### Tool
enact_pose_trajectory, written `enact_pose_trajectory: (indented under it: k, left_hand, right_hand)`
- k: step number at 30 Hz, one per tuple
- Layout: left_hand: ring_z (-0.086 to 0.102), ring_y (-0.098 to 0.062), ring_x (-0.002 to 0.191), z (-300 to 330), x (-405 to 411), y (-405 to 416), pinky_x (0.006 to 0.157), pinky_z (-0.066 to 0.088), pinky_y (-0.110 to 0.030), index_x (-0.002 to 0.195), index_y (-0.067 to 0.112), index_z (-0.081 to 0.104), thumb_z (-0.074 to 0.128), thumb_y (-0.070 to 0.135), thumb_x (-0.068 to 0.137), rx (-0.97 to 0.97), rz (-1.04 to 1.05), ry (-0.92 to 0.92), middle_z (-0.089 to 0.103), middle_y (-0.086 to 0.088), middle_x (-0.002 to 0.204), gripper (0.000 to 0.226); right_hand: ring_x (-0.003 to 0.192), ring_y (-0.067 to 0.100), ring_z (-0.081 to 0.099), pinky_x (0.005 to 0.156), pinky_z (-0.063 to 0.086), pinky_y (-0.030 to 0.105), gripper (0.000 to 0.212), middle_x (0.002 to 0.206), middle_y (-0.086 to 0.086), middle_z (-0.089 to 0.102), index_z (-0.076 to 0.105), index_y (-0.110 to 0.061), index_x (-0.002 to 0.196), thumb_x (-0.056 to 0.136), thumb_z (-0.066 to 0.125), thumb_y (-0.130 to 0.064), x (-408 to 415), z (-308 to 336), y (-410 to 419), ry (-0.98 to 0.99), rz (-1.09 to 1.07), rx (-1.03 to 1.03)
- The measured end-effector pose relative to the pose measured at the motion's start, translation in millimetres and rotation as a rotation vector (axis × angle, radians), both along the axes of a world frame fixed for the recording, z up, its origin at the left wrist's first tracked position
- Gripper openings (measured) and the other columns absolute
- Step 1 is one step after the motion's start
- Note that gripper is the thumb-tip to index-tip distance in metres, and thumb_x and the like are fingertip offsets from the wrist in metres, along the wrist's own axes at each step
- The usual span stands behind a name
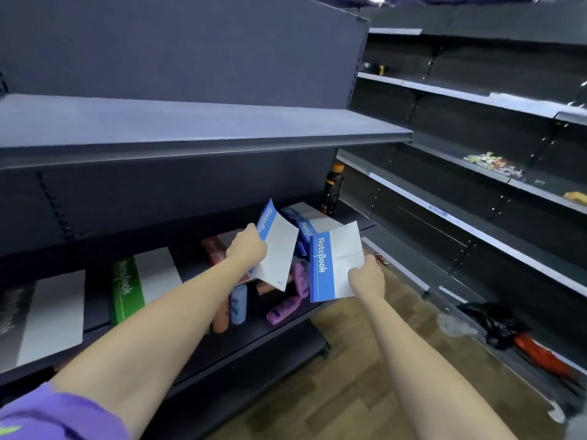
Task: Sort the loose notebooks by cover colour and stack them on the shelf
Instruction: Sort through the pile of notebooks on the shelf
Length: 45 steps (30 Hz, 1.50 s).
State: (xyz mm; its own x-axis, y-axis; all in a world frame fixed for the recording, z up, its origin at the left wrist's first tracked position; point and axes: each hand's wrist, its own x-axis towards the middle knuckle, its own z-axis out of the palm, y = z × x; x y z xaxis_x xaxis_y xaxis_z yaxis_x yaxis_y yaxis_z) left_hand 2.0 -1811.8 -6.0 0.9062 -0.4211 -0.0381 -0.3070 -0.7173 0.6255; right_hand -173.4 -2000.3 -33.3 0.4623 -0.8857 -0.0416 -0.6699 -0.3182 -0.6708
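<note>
Both bare hands are held out over a dark metal shelf [276, 325], each gripping a thin, flat, rectangular notebook with a blue spine band and a pale grey cover. The left hand [247, 249] is curled round the lower edge of the first blue notebook [279, 249], which is tilted up with its spine at the top left. The right hand [365, 277] pinches the right-hand edge of the second blue notebook [336, 262], held just beside the first and nearer the shelf's front edge; the word "NoteBook" can be read down its blue band.

Behind the two held notebooks, a stack of blue notebooks [308, 223] lies flat on the shelf; its number cannot be told. Further left on the same shelf, one green notebook [143, 281] and one black notebook [47, 315] lie flat, well apart. A red notebook [214, 249] is partly hidden behind the left wrist.

Below the hands, several soft-looking, rounded pencil cases [286, 306] in purple, blue and orange are heaped together. A dark bottle [332, 192] with an orange cap stands upright at the shelf's right end. A purple sleeve [57, 414] is seen at the lower left.
</note>
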Motion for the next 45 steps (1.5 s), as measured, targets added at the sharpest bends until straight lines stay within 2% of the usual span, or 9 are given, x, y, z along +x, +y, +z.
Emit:
enact_pose_trajectory:
  k: [5, 12, 18, 23, 25, 27, 31, 36, 45]
  left_hand:
    - [0.056, -0.033, 0.090, -1, 14, -44, 0.073, 0.048, -0.038, 0.106, 0.010, 0.044, 0.043, 0.008, 0.092, -0.027, 0.098, 0.005, 0.055, -0.011, 0.105, 0.014]
    - [0.057, -0.033, 0.096, -2, 24, -100, 0.076, 0.043, -0.034, 0.116, 0.004, 0.054, 0.046, 0.009, 0.093, -0.093, 0.220, 0.103, 0.058, -0.012, 0.109, 0.024]
    - [0.062, -0.031, 0.090, -6, 15, -127, 0.072, 0.044, -0.033, 0.104, 0.004, 0.057, 0.052, 0.005, 0.089, -0.256, 0.284, 0.229, 0.065, -0.014, 0.103, 0.016]
    - [0.065, -0.024, 0.081, -10, 1, -158, 0.058, 0.048, -0.028, 0.112, 0.004, 0.057, 0.059, 0.006, 0.093, -0.330, 0.299, 0.374, 0.066, -0.011, 0.104, 0.019]
    - [0.065, -0.027, 0.090, -15, 2, -171, 0.069, 0.053, -0.033, 0.120, 0.003, 0.054, 0.065, 0.008, 0.091, -0.350, 0.334, 0.373, 0.065, -0.012, 0.113, 0.032]
    - [0.063, -0.031, 0.104, -21, 5, -184, 0.085, 0.053, -0.039, 0.132, 0.006, 0.044, 0.070, 0.011, 0.088, -0.289, 0.380, 0.304, 0.060, -0.014, 0.126, 0.052]
    - [0.057, -0.034, 0.107, -30, 4, -215, 0.077, 0.046, -0.035, 0.146, 0.005, 0.022, 0.070, 0.011, 0.088, -0.105, 0.428, 0.185, 0.051, -0.021, 0.131, 0.076]
    - [0.041, -0.037, 0.124, -48, 0, -233, 0.097, 0.042, -0.043, 0.139, 0.008, 0.039, 0.056, 0.020, 0.096, 0.267, 0.327, 0.011, 0.037, -0.018, 0.138, 0.047]
    - [0.056, -0.028, 0.101, -46, 0, -199, 0.084, 0.051, -0.041, 0.126, 0.013, 0.051, 0.054, 0.023, 0.096, 0.311, 0.171, -0.068, 0.051, -0.007, 0.119, 0.032]
  right_hand:
    - [0.107, 0.032, 0.058, 0.082, 0.050, 0.038, 0.041, 0.125, 0.013, 0.059, 0.045, -0.010, 0.132, 0.091, 0.045, -0.010, 46, -1, -64, -0.021, 0.132, -0.002]
    - [0.103, 0.034, 0.060, 0.075, 0.050, 0.038, 0.040, 0.117, 0.013, 0.062, 0.044, -0.010, 0.128, 0.089, 0.050, -0.007, 107, -8, -128, 0.037, 0.306, -0.033]
    - [0.127, 0.034, 0.043, 0.097, 0.047, 0.043, 0.039, 0.136, 0.015, 0.047, 0.050, -0.006, 0.131, 0.093, 0.051, -0.011, 129, -21, -159, 0.212, 0.426, -0.132]
    - [0.117, 0.036, 0.050, 0.093, 0.049, 0.043, 0.034, 0.130, 0.016, 0.047, 0.052, -0.007, 0.125, 0.092, 0.051, -0.014, 137, -27, -178, 0.179, 0.570, -0.080]
    - [0.112, 0.035, 0.053, 0.089, 0.050, 0.042, 0.031, 0.127, 0.015, 0.049, 0.053, -0.007, 0.121, 0.091, 0.053, -0.015, 139, -26, -184, 0.162, 0.614, -0.058]
    - [0.107, 0.033, 0.055, 0.081, 0.049, 0.038, 0.024, 0.124, 0.013, 0.050, 0.054, -0.009, 0.115, 0.092, 0.054, -0.014, 139, -27, -189, 0.149, 0.648, -0.044]
    - [0.099, 0.029, 0.056, 0.075, 0.045, 0.034, 0.014, 0.120, 0.011, 0.052, 0.054, -0.012, 0.107, 0.093, 0.052, -0.017, 139, -30, -200, 0.118, 0.727, -0.045]
    - [0.111, 0.029, 0.055, 0.087, 0.049, 0.036, 0.034, 0.127, 0.010, 0.052, 0.057, -0.013, 0.122, 0.092, 0.061, -0.029, 144, -34, -209, 0.136, 0.807, -0.098]
    - [0.125, 0.031, 0.042, 0.096, 0.044, 0.041, 0.039, 0.135, 0.009, 0.049, 0.055, -0.015, 0.133, 0.094, 0.053, -0.021, 146, -29, -197, 0.167, 0.804, -0.206]
